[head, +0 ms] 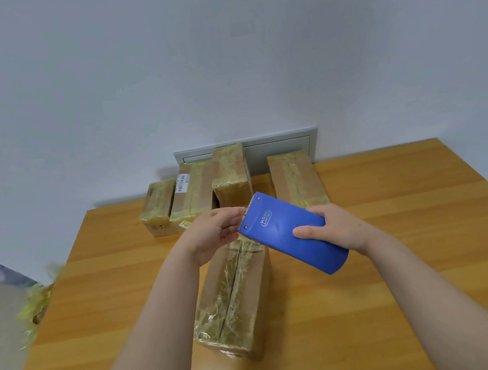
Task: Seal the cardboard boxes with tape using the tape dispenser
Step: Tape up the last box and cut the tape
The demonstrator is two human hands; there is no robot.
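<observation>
Right hand (pixel 333 228) grips the dispenser (pixel 290 234) above the far end of the box (pixel 236 298). Left hand (pixel 215 232) curls at the toothed edge; whether it pinches tape cannot be told. The box lies on the table (pixel 403 256) directly below, its seam running away from the person.

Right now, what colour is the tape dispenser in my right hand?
Solid blue tape dispenser, with a small white logo; the head view shows it best.

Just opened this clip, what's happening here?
A person is taping cardboard boxes at a wooden table. The right hand grips a blue tape dispenser above the nearest box, which already carries wrinkled tape along its top seam. The left hand is at the dispenser's toothed edge; whether it pinches tape is unclear. Four more taped boxes sit at the table's far edge.
</observation>
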